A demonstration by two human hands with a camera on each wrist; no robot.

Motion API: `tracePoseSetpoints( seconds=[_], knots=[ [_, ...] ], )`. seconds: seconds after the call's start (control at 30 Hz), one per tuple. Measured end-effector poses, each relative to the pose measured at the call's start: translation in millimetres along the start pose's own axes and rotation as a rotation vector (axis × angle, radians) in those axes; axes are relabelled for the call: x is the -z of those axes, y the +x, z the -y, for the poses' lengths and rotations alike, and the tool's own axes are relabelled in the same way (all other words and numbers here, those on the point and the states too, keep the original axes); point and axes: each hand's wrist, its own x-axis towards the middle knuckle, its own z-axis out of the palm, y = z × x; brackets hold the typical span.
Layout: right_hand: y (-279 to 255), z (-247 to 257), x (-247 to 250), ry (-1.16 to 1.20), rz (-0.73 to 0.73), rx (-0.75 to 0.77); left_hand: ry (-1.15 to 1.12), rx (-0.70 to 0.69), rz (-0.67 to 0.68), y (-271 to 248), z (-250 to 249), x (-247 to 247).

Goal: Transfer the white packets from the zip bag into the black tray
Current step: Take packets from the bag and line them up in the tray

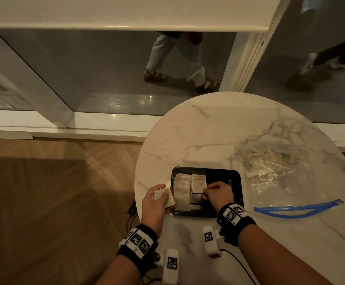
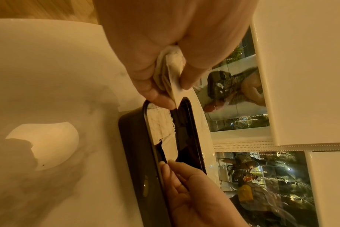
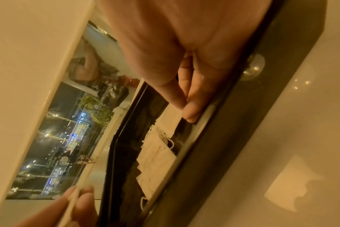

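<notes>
A black tray (image 1: 238, 183) sits on the round marble table (image 1: 208, 130), with white packets (image 1: 182, 191) lined up in its left half. My right hand (image 1: 205, 192) reaches into the tray and pinches the near corner of one white packet (image 1: 198, 183). In the right wrist view, thumb and forefinger meet on that packet (image 3: 170, 119). My left hand (image 1: 165, 197) hovers at the tray's left edge, gripping a small stack of white packets (image 2: 172, 76) between thumb and fingers. The clear zip bag (image 1: 280, 171) with a blue zip (image 1: 297, 209) lies right of the tray, with more packets inside.
The tray stands near the table's front left edge, and wooden floor lies below to the left. Dark cables (image 1: 131, 212) hang by that edge. Bare marble stretches behind the tray. Beyond the glass wall, people walk past.
</notes>
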Motion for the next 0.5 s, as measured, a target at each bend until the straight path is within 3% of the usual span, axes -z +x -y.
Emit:
tracePoseSetpoints(
  seconds=[0.5],
  knots=[
    [2.6, 2.0, 0.0, -0.27, 0.035, 0.08, 0.021, -0.004, -0.006, 0.8, 0.8, 1.4]
  ],
)
